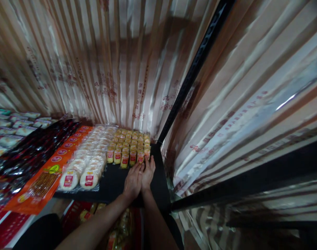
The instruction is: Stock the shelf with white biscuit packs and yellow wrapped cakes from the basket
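Observation:
Both hands rest side by side on a black shelf (114,180), at the near edge of a block of small yellow snack packs with red labels (129,146). My left hand (132,182) lies palm down with its fingers stretched toward the front row of packs. My right hand (148,172) lies beside it, fingers flat and extended, fingertips touching the rightmost front packs. Neither hand holds anything that I can see.
Left of the yellow packs lie rows of round white cakes in clear wrap (88,163), then orange packets (51,170), dark red packets (28,152) and pale packs (9,132). Striped curtains (116,62) hang behind and to the right. A black post (189,76) stands at the shelf corner.

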`<state>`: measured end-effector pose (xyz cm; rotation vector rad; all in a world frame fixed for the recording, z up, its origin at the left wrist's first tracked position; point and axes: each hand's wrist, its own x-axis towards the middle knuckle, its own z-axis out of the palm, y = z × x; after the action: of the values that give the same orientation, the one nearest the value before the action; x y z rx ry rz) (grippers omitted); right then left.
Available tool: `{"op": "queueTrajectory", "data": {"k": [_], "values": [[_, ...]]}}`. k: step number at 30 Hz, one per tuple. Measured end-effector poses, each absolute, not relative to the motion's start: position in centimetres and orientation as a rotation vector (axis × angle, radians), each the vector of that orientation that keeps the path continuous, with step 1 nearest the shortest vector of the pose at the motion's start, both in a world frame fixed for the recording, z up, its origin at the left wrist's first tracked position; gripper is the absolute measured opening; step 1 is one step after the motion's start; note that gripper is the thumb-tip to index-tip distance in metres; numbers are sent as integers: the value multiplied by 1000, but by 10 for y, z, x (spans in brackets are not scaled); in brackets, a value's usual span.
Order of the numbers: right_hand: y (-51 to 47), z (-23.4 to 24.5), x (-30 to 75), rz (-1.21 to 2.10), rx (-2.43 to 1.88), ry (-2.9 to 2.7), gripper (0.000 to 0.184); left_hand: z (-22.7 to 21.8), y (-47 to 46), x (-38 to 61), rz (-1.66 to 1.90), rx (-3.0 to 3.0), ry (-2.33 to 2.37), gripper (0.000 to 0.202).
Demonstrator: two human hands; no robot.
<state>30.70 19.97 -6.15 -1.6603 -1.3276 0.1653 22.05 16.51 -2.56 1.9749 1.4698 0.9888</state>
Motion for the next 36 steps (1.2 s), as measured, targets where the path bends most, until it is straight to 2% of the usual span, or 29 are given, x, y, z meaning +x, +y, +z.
{"op": "queueTrajectory", "data": {"k": [6, 10, 12, 16, 19, 23, 29, 36], "values": [[155, -29, 290, 209, -1507, -1373, 39, -22, 108, 196, 1136, 1786, 1444, 33], [88, -26, 259, 366, -1391, -1404, 34, -40, 42, 157, 1046, 1715, 1387, 27], [52, -37, 240, 480, -1342, -1497, 30, -56, 16, 135, 927, 1684, 1425, 29], [8, -78, 208, 783, -1282, -1767, 27, -87, -1, 92, 497, 1557, 1822, 32], [1, -112, 195, 928, -1479, -1853, 31, -100, 10, 69, 164, 1508, 2024, 37], [4, -140, 191, 1154, -1665, -1928, 35, -113, 26, 53, -169, 1389, 2065, 41], [3, -150, 190, 1284, -1709, -1924, 33, -132, 25, 51, -272, 1323, 2020, 27], [-6, -150, 197, 1261, -1677, -1764, 30, -118, 18, 57, -175, 1461, 2040, 34]]}}
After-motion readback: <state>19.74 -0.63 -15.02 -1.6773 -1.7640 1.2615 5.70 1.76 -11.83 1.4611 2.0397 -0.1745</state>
